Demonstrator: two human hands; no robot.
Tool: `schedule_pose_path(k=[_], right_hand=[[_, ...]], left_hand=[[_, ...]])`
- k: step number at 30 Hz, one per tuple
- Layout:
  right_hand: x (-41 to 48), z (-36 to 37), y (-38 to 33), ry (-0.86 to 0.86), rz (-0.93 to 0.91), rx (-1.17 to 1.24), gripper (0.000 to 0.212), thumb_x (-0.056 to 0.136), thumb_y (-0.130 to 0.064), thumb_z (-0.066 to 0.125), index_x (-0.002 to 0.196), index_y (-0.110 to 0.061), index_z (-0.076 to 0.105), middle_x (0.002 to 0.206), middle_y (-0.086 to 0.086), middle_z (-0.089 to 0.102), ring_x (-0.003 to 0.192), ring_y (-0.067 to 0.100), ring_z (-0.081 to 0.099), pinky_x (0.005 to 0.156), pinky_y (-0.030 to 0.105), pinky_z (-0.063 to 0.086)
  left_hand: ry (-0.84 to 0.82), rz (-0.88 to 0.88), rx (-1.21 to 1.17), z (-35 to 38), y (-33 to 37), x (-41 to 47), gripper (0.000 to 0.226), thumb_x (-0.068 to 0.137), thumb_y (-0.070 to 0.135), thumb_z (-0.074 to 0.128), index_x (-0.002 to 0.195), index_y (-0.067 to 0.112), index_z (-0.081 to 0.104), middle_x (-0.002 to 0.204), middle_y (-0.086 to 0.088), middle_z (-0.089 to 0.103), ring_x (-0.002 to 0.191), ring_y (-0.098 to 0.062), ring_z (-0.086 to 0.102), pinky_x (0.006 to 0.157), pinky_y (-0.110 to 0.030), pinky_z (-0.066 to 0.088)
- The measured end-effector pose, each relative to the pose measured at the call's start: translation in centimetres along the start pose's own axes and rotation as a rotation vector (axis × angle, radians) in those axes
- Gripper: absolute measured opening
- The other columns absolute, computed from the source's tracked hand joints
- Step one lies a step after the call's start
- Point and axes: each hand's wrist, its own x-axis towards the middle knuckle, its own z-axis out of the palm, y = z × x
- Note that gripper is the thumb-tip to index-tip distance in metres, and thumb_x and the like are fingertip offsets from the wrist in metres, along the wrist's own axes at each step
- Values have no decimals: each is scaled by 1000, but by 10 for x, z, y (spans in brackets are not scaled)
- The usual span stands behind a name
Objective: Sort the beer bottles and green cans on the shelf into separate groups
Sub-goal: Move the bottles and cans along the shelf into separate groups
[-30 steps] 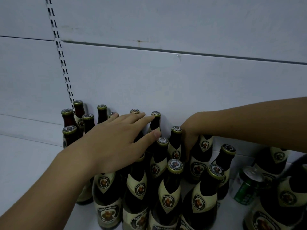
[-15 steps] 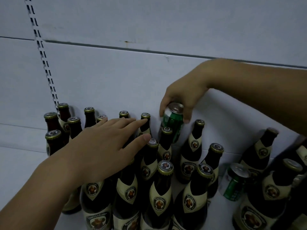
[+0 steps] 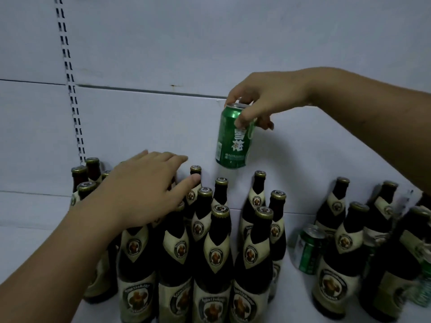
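Observation:
My right hand [image 3: 263, 101] grips a green can [image 3: 234, 142] by its top rim and holds it in the air above the bottles, near the back wall. My left hand [image 3: 140, 190] lies flat with straight fingers over the caps of a cluster of dark beer bottles [image 3: 217, 248] with cream labels at the left and middle of the shelf. A second green can [image 3: 307, 249] stands on the shelf between that cluster and more beer bottles [image 3: 342, 248] at the right.
The white shelf floor [image 3: 35, 241] shows at the left. A white back wall [image 3: 163, 124] with a slotted upright [image 3: 70, 89] stands behind. Something green and clear [image 3: 422, 287] sits half hidden at the far right edge.
My right hand has lifted the green can from among the bottles up and to the right. My left hand stays spread over the bottle caps.

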Motion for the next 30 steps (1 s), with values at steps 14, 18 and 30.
schedule_pose_path(k=[14, 18, 30], right_hand=[[-139, 29, -59, 227, 110, -84, 37, 82, -48, 69, 112, -27, 68, 94, -2, 75, 80, 16, 72, 62, 35, 63], [-200, 64, -63, 376, 211, 9, 56, 73, -56, 69, 125, -39, 56, 94, 3, 76, 82, 22, 72, 75, 48, 60], [-431, 179, -56, 965, 604, 372, 46, 78, -29, 87, 119, -29, 67, 108, -14, 72, 100, 7, 71, 80, 33, 62]], left_hand=[[177, 154, -103, -39, 52, -47, 85, 85, 87, 9, 157, 42, 21, 158, 19, 36, 144, -9, 34, 111, -42, 38], [179, 276, -124, -32, 82, -63, 89, 86, 84, 13, 158, 34, 26, 154, 11, 44, 139, -13, 39, 117, -41, 31], [93, 628, -249, 8, 264, -100, 85, 92, 81, 22, 154, 26, 40, 148, 7, 54, 133, -17, 54, 116, -43, 31]])
